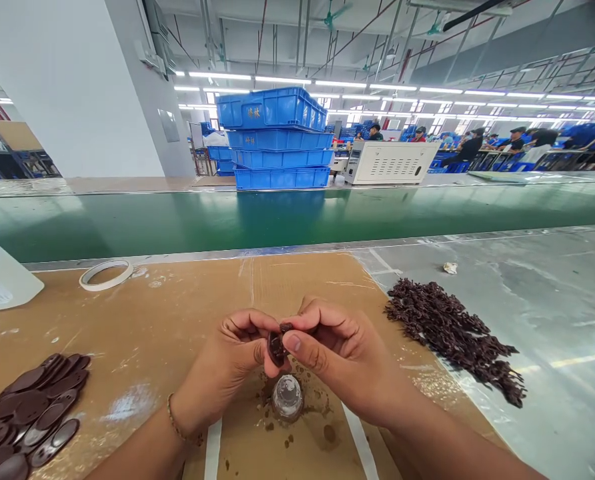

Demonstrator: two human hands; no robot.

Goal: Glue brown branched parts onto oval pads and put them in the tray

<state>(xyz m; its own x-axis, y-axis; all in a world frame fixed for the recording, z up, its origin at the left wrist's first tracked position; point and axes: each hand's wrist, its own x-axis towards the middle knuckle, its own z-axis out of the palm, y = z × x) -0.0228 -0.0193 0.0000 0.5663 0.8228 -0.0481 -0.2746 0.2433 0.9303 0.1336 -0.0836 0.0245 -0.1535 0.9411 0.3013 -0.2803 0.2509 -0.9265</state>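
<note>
In front of me, my left hand (220, 367) pinches a dark brown plastic piece (276, 349) with a rounded edge, seen nearly edge-on. From the other side, my right hand (350, 350) has thumb and forefinger closed on a small dark brown part (286, 327) at the top of that piece. The two parts touch or sit very close, and my fingertips cover much of them. Just below my hands stands a small clear cup (287, 398), with dark wet-looking spots around it. Dark brown oval discs (30, 407) lie overlapping at the left.
At the right is a heap of small branching brown pieces (450, 327). A tape roll (106, 275) and a whitish bottle (2, 280) are at the left. Beyond runs a green belt (187, 220), with stacked blue crates (280, 159) and a white metal box (392, 163) behind. Several people sit far off.
</note>
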